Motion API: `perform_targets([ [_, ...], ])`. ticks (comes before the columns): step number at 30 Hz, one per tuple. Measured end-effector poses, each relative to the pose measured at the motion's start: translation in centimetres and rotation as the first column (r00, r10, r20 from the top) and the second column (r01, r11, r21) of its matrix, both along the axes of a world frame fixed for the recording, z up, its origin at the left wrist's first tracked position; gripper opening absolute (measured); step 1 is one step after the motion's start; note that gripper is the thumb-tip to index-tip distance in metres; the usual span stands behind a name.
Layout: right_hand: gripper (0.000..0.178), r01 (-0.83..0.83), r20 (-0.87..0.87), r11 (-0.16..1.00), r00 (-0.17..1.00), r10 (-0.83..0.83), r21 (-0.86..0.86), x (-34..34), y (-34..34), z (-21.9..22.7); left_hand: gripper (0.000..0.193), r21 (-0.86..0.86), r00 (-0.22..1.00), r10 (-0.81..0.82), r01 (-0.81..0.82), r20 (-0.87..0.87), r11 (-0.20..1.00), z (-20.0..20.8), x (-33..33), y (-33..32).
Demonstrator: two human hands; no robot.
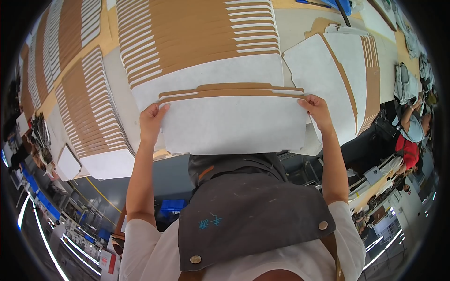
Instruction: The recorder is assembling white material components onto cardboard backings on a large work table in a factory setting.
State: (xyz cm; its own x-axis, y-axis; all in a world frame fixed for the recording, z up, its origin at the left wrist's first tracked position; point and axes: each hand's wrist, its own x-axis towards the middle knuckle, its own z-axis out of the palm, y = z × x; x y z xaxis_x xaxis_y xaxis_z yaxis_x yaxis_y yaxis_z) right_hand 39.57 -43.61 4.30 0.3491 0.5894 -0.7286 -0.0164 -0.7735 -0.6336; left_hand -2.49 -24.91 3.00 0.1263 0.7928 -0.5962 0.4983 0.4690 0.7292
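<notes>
In front of my body I hold a flat white panel with a brown upper edge (234,122). My left hand (152,122) is closed on its upper left corner, thumb on the white face. At the upper right corner my right hand (318,110) pinches it the same way. One more brown edge with a raised middle (234,86) shows just behind the panel; I cannot tell whether it is in my grip too. Beyond lies a wide stack of overlapping white and brown panels (197,37), fanned like steps.
A fanned stack (89,107) lies to the left, with more stacks (65,33) at the far left. Larger white and brown panels (328,79) spread on the right. A blue pen (313,3) lies at the far edge. Other people (408,150) are at the right.
</notes>
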Motion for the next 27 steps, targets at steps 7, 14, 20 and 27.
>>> perform_targets([
  [7, 0.015, 0.04, 0.15, 0.999, 0.988, -0.044, 0.028, -0.8, -0.8, -1.9, 0.041, 0.111, 0.974, -0.113, 0.137, -0.198, 0.984, -0.8, -0.8, -0.2],
  [14, 0.019, 0.031, 0.316, 0.998, 0.948, -0.048, 0.058, -1.1, -1.1, -2.4, 0.04, 0.094, 0.972, -0.122, 0.143, -0.201, 0.985, -0.4, -0.4, -0.2],
  [20, 0.024, -0.016, 0.466, 0.998, 0.885, -0.013, 0.057, -1.2, -1.6, -3.2, 0.038, 0.112, 0.963, -0.153, 0.181, -0.223, 0.977, 0.1, 0.3, 0.0],
  [27, 0.024, -0.028, 0.517, 0.999, 0.856, 0.011, 0.025, -1.9, -0.9, -2.1, 0.039, 0.098, 0.964, -0.129, 0.155, -0.231, 0.983, -0.2, -0.2, 0.0],
])
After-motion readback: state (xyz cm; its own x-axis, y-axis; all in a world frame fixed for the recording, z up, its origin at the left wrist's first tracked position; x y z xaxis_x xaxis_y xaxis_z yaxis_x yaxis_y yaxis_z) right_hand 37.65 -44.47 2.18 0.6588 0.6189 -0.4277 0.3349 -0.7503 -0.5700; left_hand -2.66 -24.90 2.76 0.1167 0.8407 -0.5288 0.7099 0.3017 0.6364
